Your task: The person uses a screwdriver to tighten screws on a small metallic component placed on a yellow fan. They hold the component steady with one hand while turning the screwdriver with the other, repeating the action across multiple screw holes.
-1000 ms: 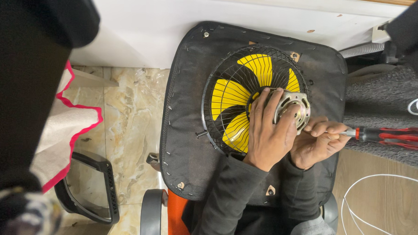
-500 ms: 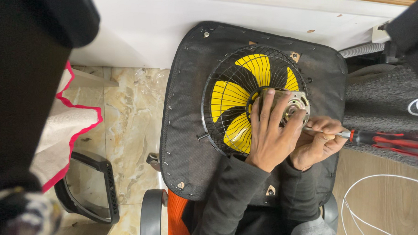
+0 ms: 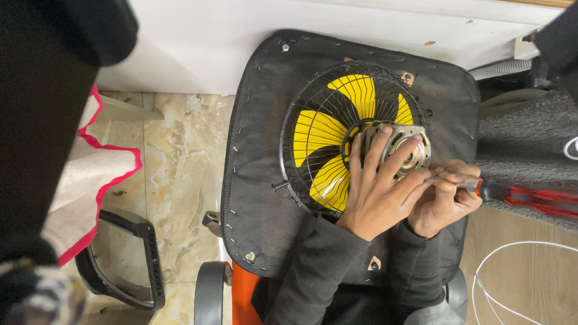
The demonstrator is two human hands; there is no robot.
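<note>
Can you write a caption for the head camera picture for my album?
Left hand steadies a silver metal motor on a yellow-bladed wire-cage fan; right hand holds a red-and-black-handled screwdriver.

Upturned black chair seat (image 3: 263, 181) as work surface; wire-caged fan (image 3: 322, 138) with yellow blades lies flat on it.

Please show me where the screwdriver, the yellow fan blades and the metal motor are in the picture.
screwdriver (image 3: 534, 195): head view, on its red and black handle.
yellow fan blades (image 3: 315, 134): head view, on the left blade behind the wire guard.
metal motor (image 3: 406, 142): head view, on its round housing.
</note>
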